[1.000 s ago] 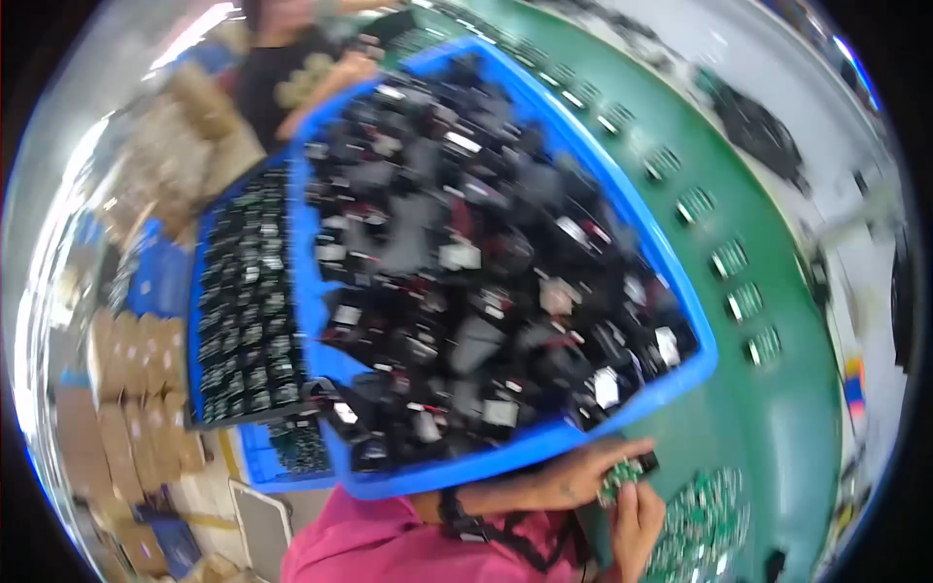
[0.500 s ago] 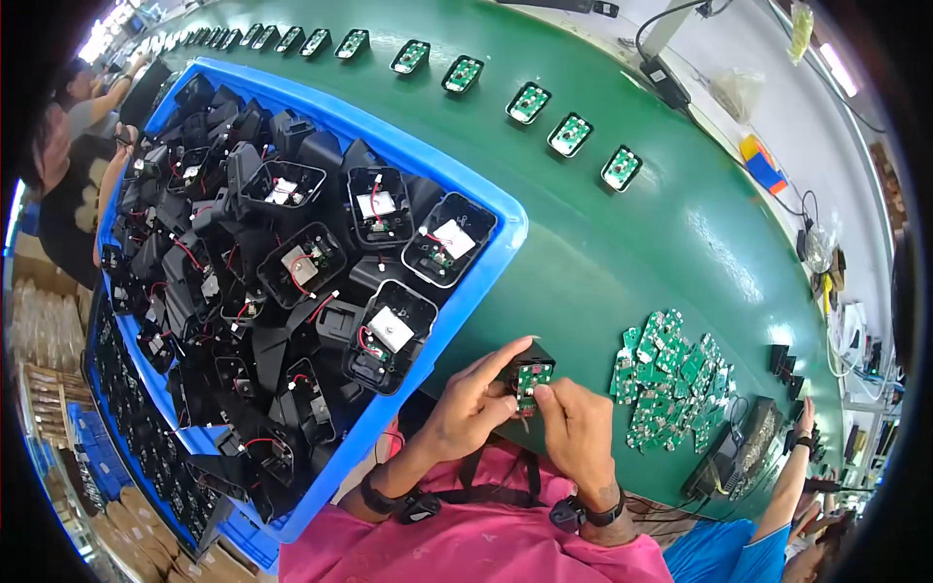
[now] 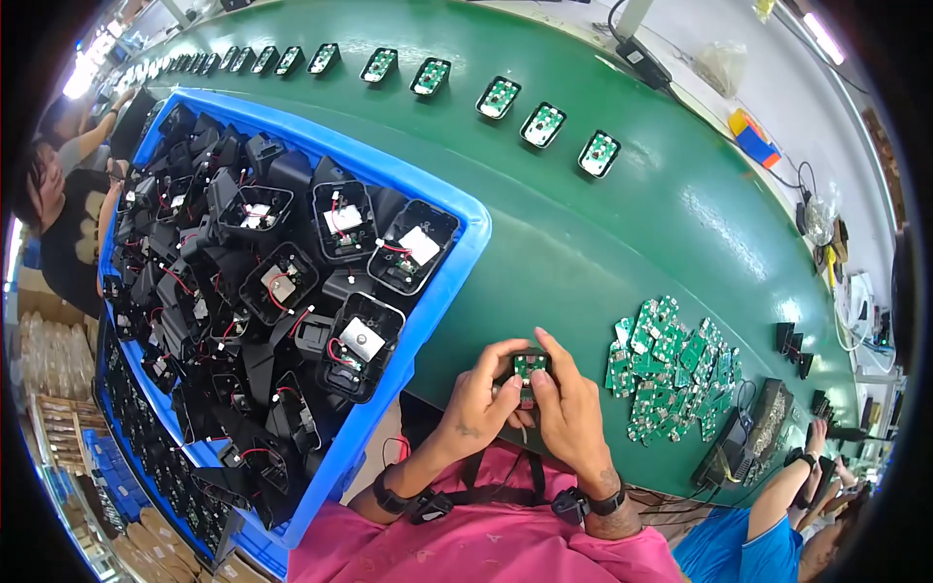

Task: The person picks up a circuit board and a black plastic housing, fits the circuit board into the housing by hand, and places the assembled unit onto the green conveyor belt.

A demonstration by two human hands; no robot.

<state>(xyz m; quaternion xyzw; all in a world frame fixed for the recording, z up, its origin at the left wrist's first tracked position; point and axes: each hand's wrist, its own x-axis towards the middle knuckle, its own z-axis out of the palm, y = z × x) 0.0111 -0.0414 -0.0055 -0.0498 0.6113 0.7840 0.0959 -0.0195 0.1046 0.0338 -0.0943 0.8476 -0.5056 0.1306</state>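
Close in front of my body, both hands grip a small black plastic housing [image 3: 545, 360] with its open side up. A green circuit board [image 3: 530, 366] sits in its mouth. My left hand [image 3: 480, 398] wraps the left side, its thumb on the board's lower left. My right hand [image 3: 571, 410] holds the right side, with its thumb at the lower right and its index finger reaching past the far end. The thumbs hide the near part of the board. To the right of my hands lies a loose pile of green circuit boards [image 3: 671, 364].
A large blue bin [image 3: 457, 228] at the left is heaped with black housings [image 3: 362, 345] with red wires. A curved row of housings with boards [image 3: 599, 154] runs along the green table [image 3: 622, 243]. A black device [image 3: 743, 437] stands right. Co-workers sit at both sides.
My right hand has shifted from pressing the board's near right side to wrapping the housing, its index finger now extended forward. The head view has shifted slightly. The co-worker's arm at right has moved.
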